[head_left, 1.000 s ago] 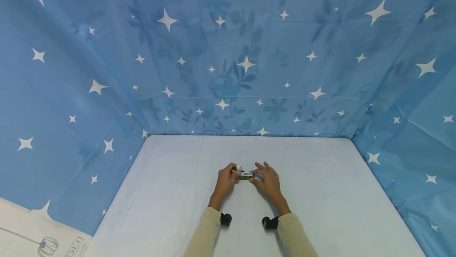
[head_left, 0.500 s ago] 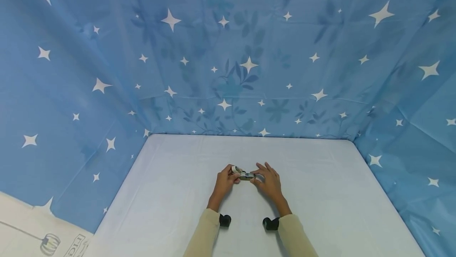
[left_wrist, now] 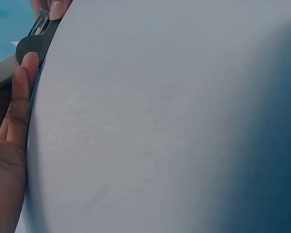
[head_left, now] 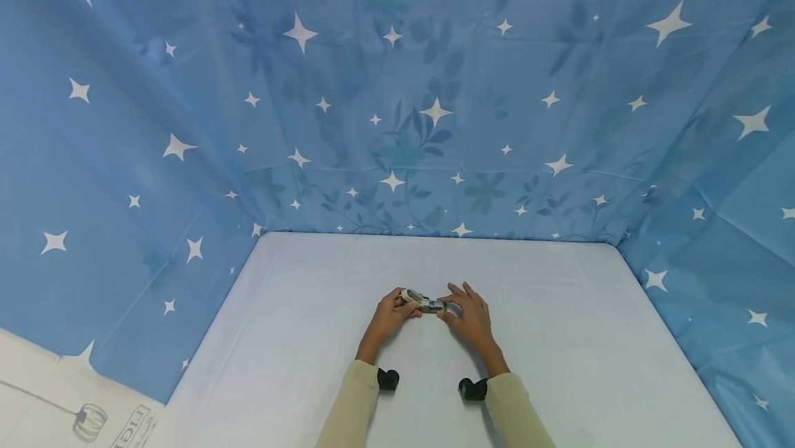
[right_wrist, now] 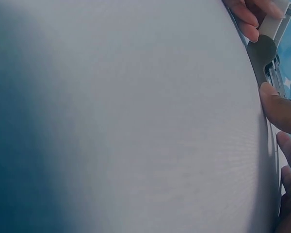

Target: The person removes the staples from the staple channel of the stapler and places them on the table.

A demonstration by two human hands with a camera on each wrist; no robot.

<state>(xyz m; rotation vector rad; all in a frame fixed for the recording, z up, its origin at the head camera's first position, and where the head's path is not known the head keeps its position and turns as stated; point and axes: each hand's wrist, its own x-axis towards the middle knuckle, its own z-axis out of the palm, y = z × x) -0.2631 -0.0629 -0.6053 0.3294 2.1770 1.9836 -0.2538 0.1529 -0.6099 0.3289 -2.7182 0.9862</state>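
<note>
A small stapler (head_left: 428, 304) with a dark green base, a white cover and a metal magazine is held close over the white table. Its cover (head_left: 410, 295) is swung up and back to the left, exposing the magazine (right_wrist: 275, 77). My left hand (head_left: 390, 315) grips the hinge end and cover, fingertips right beside the round hinge (left_wrist: 30, 49) in the left wrist view. On the other end, my right hand (head_left: 468, 313) pinches the base between thumb and index finger, its other fingers spread apart. The left fingers partly cover the stapler.
The white tabletop (head_left: 534, 282) reaches back to a blue star-patterned curtain (head_left: 397, 103), which also runs along both sides. Black wrist mounts (head_left: 473, 389) sit at the beige sleeves (head_left: 518, 410). Printed cream cloth (head_left: 56, 393) shows at lower left.
The stapler's white cover has tipped from upright toward the left. My left hand has shifted slightly with it, while the right hand keeps its pinch almost in place.
</note>
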